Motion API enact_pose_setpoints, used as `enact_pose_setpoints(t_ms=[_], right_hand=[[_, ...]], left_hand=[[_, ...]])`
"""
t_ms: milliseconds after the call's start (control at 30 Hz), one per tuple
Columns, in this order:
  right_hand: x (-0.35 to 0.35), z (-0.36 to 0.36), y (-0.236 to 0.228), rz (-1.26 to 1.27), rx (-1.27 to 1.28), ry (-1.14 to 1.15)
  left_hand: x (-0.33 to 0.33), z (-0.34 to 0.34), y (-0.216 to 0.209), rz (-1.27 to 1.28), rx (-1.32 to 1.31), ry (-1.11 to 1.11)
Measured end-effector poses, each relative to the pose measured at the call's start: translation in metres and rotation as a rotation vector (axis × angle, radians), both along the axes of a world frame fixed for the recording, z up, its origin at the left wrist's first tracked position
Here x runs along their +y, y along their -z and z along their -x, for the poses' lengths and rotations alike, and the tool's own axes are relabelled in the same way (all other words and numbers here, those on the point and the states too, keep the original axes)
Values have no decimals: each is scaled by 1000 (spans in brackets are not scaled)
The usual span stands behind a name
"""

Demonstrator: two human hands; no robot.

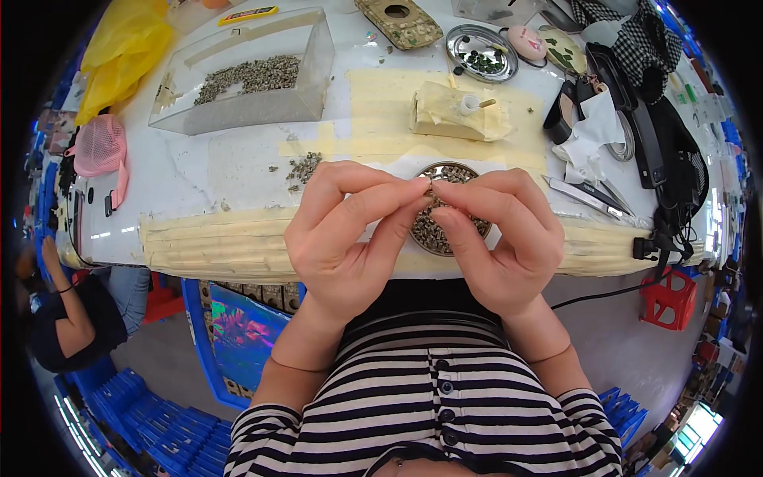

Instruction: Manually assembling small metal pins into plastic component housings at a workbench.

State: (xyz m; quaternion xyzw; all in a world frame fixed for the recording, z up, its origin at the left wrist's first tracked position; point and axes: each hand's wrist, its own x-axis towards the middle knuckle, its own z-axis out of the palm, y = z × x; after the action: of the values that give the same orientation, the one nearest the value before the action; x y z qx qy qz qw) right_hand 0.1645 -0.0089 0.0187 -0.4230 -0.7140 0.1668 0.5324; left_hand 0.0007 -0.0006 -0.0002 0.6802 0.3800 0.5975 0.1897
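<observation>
My left hand [338,242] and my right hand [513,242] meet fingertip to fingertip over a round dish [447,164] near the table's front edge. Both are closed in a pinch. Between the fingertips there seems to be a tiny piece, too small to name. The dish holds many small grey-brown pieces [430,233], partly hidden behind my right hand. Just past my left hand lies a loose little heap of similar pieces [304,168].
A clear bin [238,119] of small pieces stands far left, beside yellow plastic [123,56]. A tape-wrapped block [433,118] holds a small pot. Behind are a camouflage-patterned toy tank hull [401,22] and a metal plate [482,67]. Tweezers [586,197] lie right. Someone sits left.
</observation>
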Motion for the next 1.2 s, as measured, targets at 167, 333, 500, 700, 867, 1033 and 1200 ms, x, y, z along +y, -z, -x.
enact_pose_setpoints(t_ms=[167,333,500,700,867,1033,1200], right_hand=[[3,-3,-2,197,120,-142],[3,-2,1,148,101,-107],[2,0,3,-82,3,7],[2,-4,0,163,172,-139],[2,-3,4,406,386,-297],[3,-7,-2,269,232,-192],[1,-7,-2,-25,63,-63]], left_hand=[[-1,1,-2,18,-2,35],[-1,1,-2,21,6,45],[-3,1,-1,44,28,45],[-5,3,-4,43,35,73],[-6,3,-3,72,-12,114],[1,4,-2,-42,51,53],[0,3,-1,-53,96,-53]])
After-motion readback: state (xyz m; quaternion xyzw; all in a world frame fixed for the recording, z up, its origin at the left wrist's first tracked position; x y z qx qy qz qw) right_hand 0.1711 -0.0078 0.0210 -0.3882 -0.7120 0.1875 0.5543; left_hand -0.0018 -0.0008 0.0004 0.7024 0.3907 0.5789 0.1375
